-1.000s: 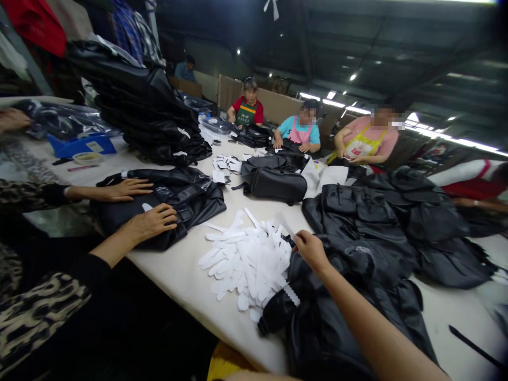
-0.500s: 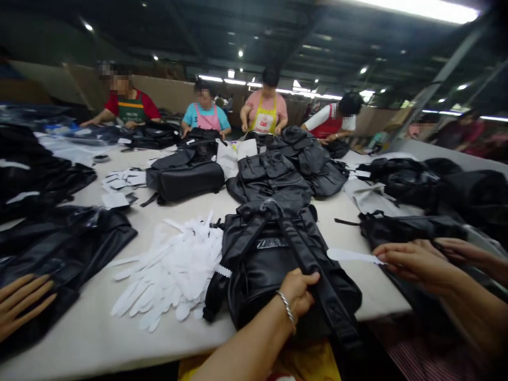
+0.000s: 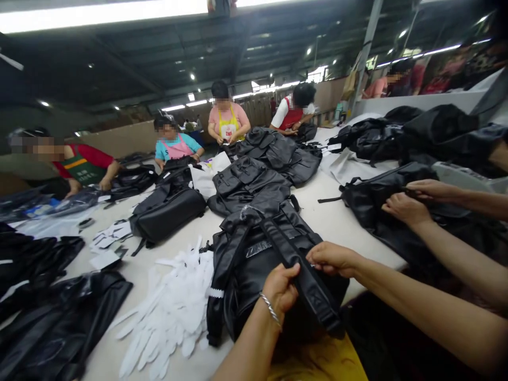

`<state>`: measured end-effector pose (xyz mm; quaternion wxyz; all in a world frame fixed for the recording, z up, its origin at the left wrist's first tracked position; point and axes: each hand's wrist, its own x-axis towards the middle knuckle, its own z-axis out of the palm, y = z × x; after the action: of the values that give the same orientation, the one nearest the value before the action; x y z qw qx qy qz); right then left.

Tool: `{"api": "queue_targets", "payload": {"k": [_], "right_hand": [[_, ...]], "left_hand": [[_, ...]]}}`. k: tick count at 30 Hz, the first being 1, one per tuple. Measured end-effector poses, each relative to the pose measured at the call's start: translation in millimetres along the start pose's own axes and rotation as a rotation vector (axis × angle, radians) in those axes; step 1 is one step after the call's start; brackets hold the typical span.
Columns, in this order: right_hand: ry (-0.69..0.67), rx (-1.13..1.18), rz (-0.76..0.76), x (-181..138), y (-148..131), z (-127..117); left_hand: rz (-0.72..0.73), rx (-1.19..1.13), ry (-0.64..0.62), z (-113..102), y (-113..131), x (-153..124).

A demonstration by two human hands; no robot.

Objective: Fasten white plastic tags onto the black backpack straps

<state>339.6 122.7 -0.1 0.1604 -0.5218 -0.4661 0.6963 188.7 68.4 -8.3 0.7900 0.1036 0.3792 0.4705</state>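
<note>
Head view, read from the left: a heap of black material lies at the surface's left edge, then a loose pile of white paper strips, then the black backpack that the person has in front of them, lying at the near edge with its straps up.

The left hand, a thin bracelet at its wrist, comes up from below with the fingers curled shut around the near shoulder strap, thumb on top. The right hand reaches in from the right, forearm low across the surface's edge, and its fingertips pinch the same strap just beside the left hand, the two almost touching.

By the look of it, the step in hand is work on this strap, fitting or checking something at its upper part; whether a white strip sits between the fingers I cannot tell. The next move would seem to call for a steady hold by the left hand while the right slides or tucks along the strap.

Further right, another worker's two hands rest on a second black bag, apart from the person's own. Across the surface more people sit behind piles of bags.
</note>
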Motion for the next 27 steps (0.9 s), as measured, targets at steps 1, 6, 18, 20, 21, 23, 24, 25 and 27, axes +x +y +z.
{"api": "queue_targets", "payload": {"k": [1, 6, 18, 20, 21, 23, 24, 25, 27], "right_hand": [[-0.031, 0.015, 0.002, 1.2, -1.0, 2.8], [-0.136, 0.099, -0.003, 0.7, -1.2, 4.9], [-0.008, 0.153, -0.02, 10.9, 5.1, 8.6], [0.009, 0.157, -0.011, 12.3, 5.3, 7.6], [0.018, 0.158, -0.007, 12.7, 5.4, 6.8], [0.032, 0.161, 0.0, 13.2, 5.3, 5.4], [0.035, 0.164, 0.003, 13.1, 5.2, 5.0], [0.035, 0.167, 0.005, 13.0, 4.9, 4.8], [0.03, 0.175, 0.006, 12.1, 4.0, 4.9]], "left_hand": [[0.006, 0.011, -0.001, 0.4, -0.5, -0.1], [0.037, 0.069, -0.007, 1.2, -3.9, 0.3], [0.387, 0.019, 0.25, 6.3, -27.0, -2.8], [0.415, 0.012, 0.272, 5.0, -31.4, -8.1], [0.437, 0.028, 0.286, 3.9, -33.4, -10.5], [0.485, 0.068, 0.325, 0.6, -36.8, -13.3], [0.507, 0.083, 0.344, -1.4, -38.4, -13.5], [0.527, 0.092, 0.363, -3.7, -39.8, -12.7], [0.557, 0.091, 0.392, -7.9, -41.8, -9.5]]}}
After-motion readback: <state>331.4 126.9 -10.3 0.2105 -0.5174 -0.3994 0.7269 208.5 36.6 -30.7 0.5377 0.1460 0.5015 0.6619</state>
